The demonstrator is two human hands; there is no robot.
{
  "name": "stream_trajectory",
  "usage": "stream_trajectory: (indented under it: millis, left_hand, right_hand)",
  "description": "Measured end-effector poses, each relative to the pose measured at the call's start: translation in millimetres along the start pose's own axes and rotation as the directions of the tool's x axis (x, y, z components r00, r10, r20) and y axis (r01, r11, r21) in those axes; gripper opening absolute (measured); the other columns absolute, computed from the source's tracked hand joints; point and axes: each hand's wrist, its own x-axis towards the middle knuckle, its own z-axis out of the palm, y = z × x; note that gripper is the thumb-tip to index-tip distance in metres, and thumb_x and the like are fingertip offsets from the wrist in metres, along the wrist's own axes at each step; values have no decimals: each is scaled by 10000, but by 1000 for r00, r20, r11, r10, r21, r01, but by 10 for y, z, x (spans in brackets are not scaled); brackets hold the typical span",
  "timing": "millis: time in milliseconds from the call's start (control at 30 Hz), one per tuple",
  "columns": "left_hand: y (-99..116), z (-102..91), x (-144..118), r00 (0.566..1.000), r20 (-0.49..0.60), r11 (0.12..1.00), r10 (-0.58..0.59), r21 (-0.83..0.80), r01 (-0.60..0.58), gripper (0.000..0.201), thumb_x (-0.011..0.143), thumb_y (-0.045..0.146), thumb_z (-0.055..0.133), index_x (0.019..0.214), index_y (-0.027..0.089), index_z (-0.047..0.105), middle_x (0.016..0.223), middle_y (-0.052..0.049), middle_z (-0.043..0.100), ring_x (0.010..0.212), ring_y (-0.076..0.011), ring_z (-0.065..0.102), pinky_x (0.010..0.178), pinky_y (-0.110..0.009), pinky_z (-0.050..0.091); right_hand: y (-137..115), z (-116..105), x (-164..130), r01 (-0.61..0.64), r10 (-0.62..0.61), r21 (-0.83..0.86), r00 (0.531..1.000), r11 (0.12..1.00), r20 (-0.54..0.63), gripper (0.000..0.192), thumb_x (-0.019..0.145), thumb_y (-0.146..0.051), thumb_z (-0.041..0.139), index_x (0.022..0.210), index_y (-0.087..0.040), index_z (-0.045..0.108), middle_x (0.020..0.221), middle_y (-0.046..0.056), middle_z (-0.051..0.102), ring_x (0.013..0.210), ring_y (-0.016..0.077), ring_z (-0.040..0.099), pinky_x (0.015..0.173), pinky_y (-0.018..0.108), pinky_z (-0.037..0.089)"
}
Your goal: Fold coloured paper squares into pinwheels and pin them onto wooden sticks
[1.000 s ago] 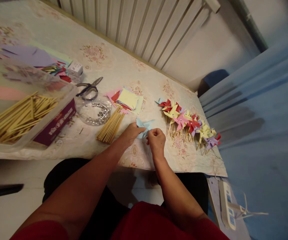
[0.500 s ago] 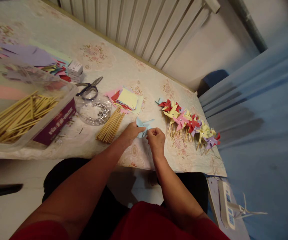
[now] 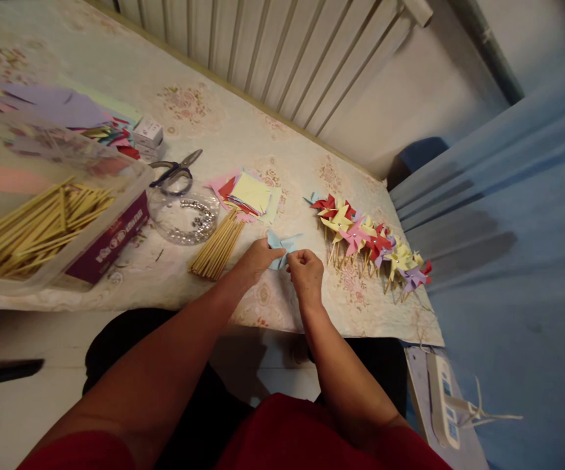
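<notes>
Light-blue folded paper piece with pointed flaps [image 3: 277, 241]: between the two hands, above the near edge of the table, to the right of the bundled sticks.
Bare left hand [image 3: 257, 260]: clamped on the paper's left side, thumb laid over the top.
Bare right hand [image 3: 307, 273]: close beside the left, fingertips bent in at the paper's right edge; too small to tell whether they pinch it or some tiny part.
Square sheets of coloured paper [image 3: 251, 192]: stacked just beyond the hands, a pale yellow one on top, pink and red showing beneath.
Bundle of thin yellowish sticks [image 3: 216, 248]: left of the hands, its far ends touching the stack.
Clear round dish [image 3: 163, 230]: beside the bundle, holding small silvery pieces [image 3: 202, 219].
Dark-handled scissors [image 3: 174, 176]: just beyond the dish, blades closed.
Clear plastic bin with a purple label [image 3: 140, 175]: at far left, loose yellowish sticks [image 3: 42, 225] inside.
Multicoloured paper pinwheels on sticks [image 3: 373, 239]: in a slanting row to the right.
Pale floral tablecloth [image 3: 208, 147]: under everything listed.
</notes>
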Motion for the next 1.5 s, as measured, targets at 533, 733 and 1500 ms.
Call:
stream_trajectory:
  millis: [533, 733, 1500]
  left_hand:
    - [-59, -85, -3, 999, 1, 999, -49, 4, 49, 248, 608, 256, 712, 807, 113, 676, 681, -5, 656, 620, -131, 572, 604, -236, 423]
    - [-125, -114, -241, 998, 47, 1000, -31, 5, 30, 217, 674, 296, 681, 837, 152, 674, 757, -11, 690, 651, -129, 607, 654, -235, 466]
    - [-344, -158, -401, 996, -11, 970, -86, -228, 82, 299, 592, 251, 823, 771, 149, 606, 700, 0, 684, 623, -117, 621, 680, -247, 494]
  right_hand:
    - [343, -419, -114, 81, -83, -19, 983, 996, -161, 201, 808, -388, 546, 738, -206, 596, 583, -37, 549, 561, 153, 509, 595, 270, 406]
    - [1079, -702, -251, 303, -319, -332, 948, 893, 7, 252, 887, -320, 450, 865, -192, 665, 737, 40, 658, 661, 190, 565, 682, 304, 409]
    - [1298, -654, -298, 499, -533, -545, 839, 674, 109, 243, 956, -239, 424, 885, -171, 646, 842, 44, 670, 714, 146, 578, 635, 266, 317]
